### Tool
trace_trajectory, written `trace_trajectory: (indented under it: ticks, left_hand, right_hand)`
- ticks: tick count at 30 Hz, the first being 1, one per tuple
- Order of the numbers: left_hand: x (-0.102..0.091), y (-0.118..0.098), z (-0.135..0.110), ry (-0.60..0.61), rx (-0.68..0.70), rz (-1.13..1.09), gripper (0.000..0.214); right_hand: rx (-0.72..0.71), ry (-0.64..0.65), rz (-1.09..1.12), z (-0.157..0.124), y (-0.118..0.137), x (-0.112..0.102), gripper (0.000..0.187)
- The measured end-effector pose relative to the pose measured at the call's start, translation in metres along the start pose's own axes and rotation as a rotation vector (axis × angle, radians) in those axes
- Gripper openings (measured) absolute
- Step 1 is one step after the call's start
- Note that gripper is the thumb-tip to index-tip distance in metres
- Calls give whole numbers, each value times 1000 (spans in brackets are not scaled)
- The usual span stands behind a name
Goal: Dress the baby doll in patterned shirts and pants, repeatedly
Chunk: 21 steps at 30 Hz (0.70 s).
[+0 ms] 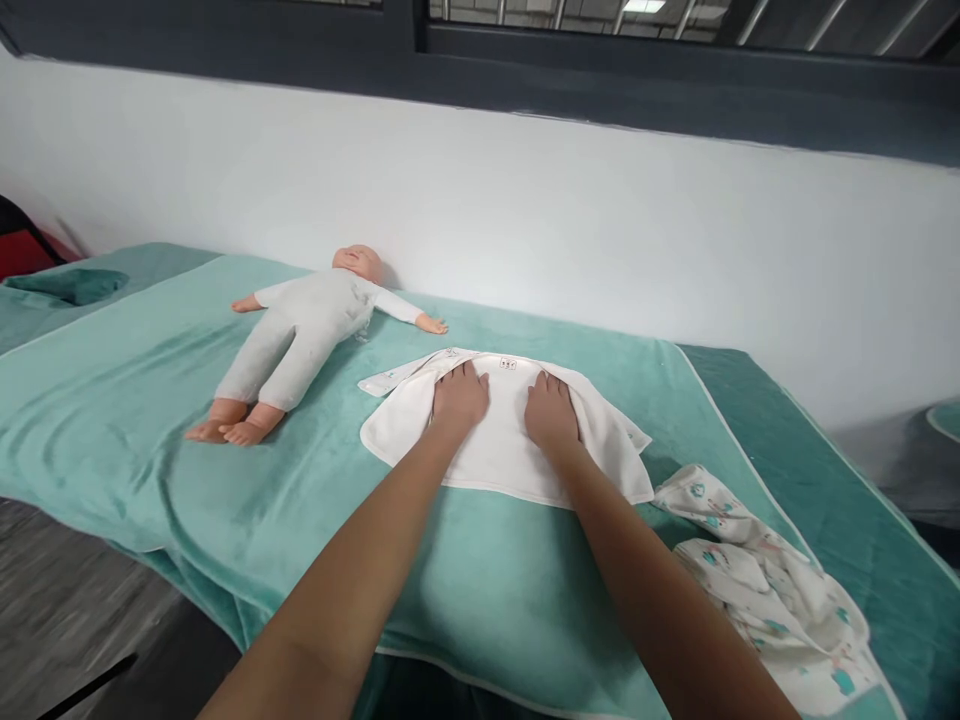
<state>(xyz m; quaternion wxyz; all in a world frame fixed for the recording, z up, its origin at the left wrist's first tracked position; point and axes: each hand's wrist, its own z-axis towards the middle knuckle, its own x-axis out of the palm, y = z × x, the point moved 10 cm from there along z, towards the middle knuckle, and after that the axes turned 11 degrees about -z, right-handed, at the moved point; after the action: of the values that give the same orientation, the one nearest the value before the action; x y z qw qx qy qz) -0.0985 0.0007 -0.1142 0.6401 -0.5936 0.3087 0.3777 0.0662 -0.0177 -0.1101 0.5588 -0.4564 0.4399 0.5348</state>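
White baby shirt (501, 435) lies spread open in the centre of the frame, on the green cover (480, 570), front panels folded out to both sides, small neck label (508, 364) showing at the top edge. My left hand (459, 398) is on the panel left of centre, my right hand (552, 410) on the one right of centre. Both palm-down, fingers bent at the panel edges; can't tell whether either pinches cloth or just presses, fingertips partly hidden. Gap between the hands shows the bare inside of the shirt.

Doll (322, 310) in white clothing lies face up, upper left, apart from the shirt. Patterned cloth (780, 590) is bunched lower right, by my right forearm, close to the shirt's right corner.

Risks, my judgement: pressing too lightly could let a panel flop back inward; uneven pull could skew the shirt, since the cover looks soft and may shift with it. The left sleeve (394, 378) could fold under if dragged. Right forearm could snag the patterned cloth if it swings outward.
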Motion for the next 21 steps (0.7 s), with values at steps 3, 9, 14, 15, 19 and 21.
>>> trace_trajectory:
  ticks: [3, 9, 14, 15, 19, 21]
  left_hand:
    - [0, -1, -5, -6, 1, 11, 60]
    - [-1, -1, -19, -15, 27, 30, 64]
    - [-4, -3, -42, -26, 87, 78, 66]
    - [-4, -4, -48, -24, 106, 90, 66]
    - [-3, -4, -71, 21, 175, 104, 67]
    - [-3, -3, -81, 48, 196, 93, 67]
  right_hand:
    - [-7, -8, -11, -8, 12, -4, 60]
    - [-100, 80, -15, -21, 29, -1, 68]
    - [-58, 119, -36, -26, 24, 1, 74]
    - [-55, 119, -40, -28, 24, 0, 74]
    - [-72, 87, -46, -45, 26, -6, 70]
    - [-95, 65, -42, -57, 28, -10, 67]
